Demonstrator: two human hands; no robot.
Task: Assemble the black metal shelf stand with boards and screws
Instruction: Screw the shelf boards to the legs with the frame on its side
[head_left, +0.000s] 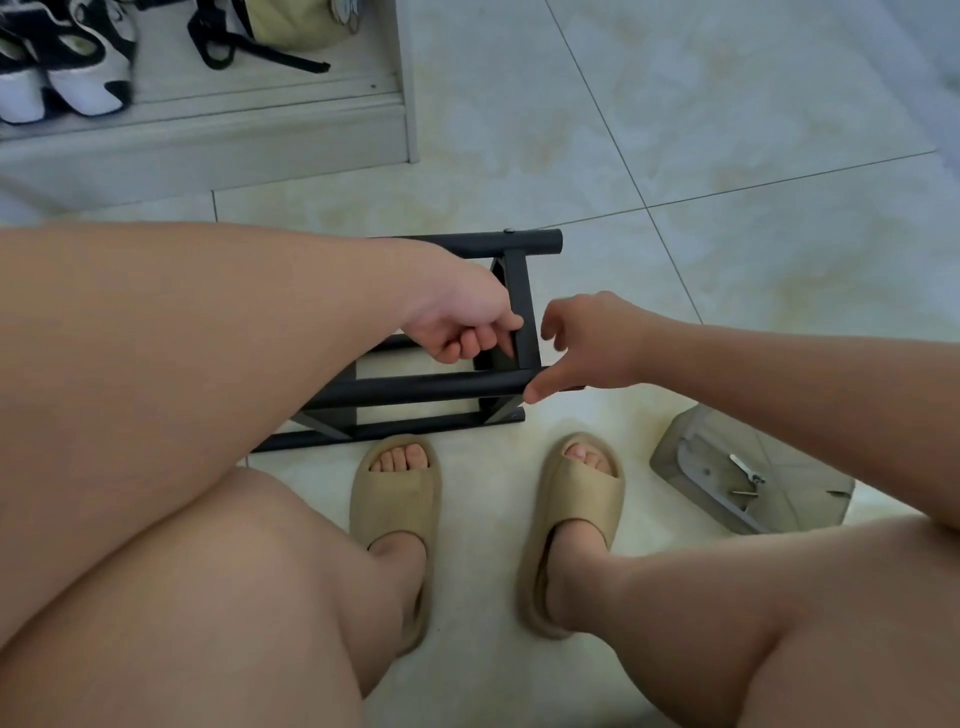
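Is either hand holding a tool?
No; the left hand grips the frame, the right hand only touches its tube end, and small metal parts lie in the tray.

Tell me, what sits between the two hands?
Head view: a short black crossbar of the shelf stand runs between the left hand and right hand.

Tan slippers (397, 499), sneakers (88, 78), tiled floor (727, 130)

Pale tiled floor (727, 104); white shoe cabinet (208, 140).
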